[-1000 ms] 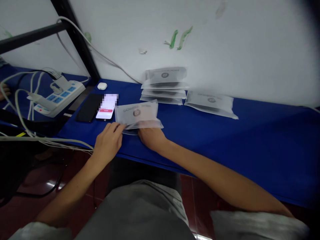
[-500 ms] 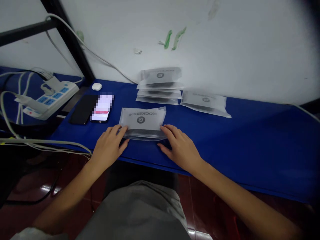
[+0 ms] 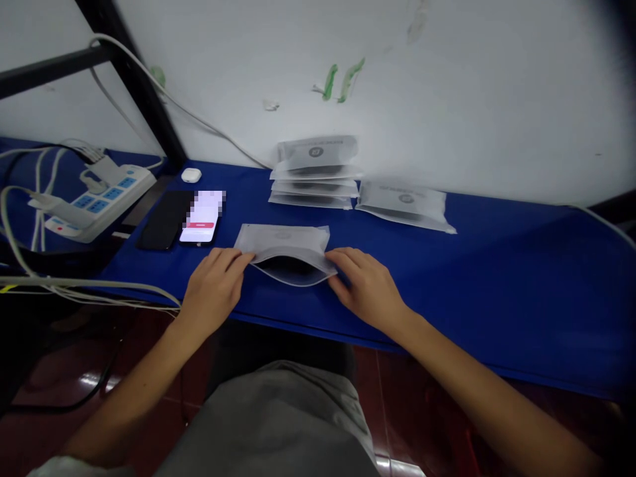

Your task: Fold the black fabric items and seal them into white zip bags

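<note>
A frosted plastic pouch [image 3: 283,240] lies on the blue table [image 3: 497,278] in front of me, its near mouth gaping open with something dark inside. My left hand [image 3: 214,288] pinches the pouch's left near corner. My right hand [image 3: 366,286] grips its right near corner. Both hands rest on the table near its front edge.
A stack of like pouches [image 3: 314,172] leans by the white wall, with one more pouch [image 3: 405,205] to its right. A black phone [image 3: 161,220], a lit phone [image 3: 203,218], a white earbud case [image 3: 191,175] and a power strip [image 3: 94,199] with cables lie to the left.
The pouch was laid flat in front of me, then its near mouth was pulled open. My right hand moved from under it to its right corner.
</note>
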The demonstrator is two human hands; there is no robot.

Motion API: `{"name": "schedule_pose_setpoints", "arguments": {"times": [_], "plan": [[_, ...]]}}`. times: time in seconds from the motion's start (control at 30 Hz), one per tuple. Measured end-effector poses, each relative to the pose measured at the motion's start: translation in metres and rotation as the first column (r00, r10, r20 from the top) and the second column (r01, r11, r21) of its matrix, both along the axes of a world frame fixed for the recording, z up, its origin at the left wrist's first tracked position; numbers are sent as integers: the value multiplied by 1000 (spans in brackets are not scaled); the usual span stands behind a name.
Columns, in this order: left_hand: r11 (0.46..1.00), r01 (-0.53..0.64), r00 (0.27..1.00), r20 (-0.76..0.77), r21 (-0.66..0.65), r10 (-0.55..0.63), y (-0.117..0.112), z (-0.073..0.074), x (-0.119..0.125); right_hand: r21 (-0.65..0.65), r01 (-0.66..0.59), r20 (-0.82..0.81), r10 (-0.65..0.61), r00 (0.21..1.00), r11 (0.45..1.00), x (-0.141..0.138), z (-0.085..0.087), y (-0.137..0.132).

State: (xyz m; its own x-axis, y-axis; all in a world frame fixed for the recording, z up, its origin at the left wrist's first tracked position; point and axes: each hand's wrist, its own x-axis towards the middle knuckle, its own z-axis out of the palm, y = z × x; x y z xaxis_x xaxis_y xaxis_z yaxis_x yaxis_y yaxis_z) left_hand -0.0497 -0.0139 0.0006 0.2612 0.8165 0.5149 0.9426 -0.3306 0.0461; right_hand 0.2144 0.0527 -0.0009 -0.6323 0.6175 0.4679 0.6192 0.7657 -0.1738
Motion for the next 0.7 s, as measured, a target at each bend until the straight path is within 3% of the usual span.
{"name": "schedule_pose_setpoints", "arguments": {"times": [0.17, 0.4, 0.6, 0.7], "plan": [[997, 60, 978, 199, 39, -66, 5, 23, 5, -82, -103, -268, 78, 960, 991, 5, 26, 6], [998, 56, 931, 359, 35, -65, 15, 42, 14, -52, -58, -313, 39, 949, 997, 13, 39, 17], [995, -48, 892, 453, 82, 6, 25, 42, 18, -32, 111, -408, -114, 906, 993, 19, 40, 30], [994, -105, 802, 595, 41, 60, 31, 34, 17, -51, 132, -443, -141, 885, 990, 21, 40, 33]]}}
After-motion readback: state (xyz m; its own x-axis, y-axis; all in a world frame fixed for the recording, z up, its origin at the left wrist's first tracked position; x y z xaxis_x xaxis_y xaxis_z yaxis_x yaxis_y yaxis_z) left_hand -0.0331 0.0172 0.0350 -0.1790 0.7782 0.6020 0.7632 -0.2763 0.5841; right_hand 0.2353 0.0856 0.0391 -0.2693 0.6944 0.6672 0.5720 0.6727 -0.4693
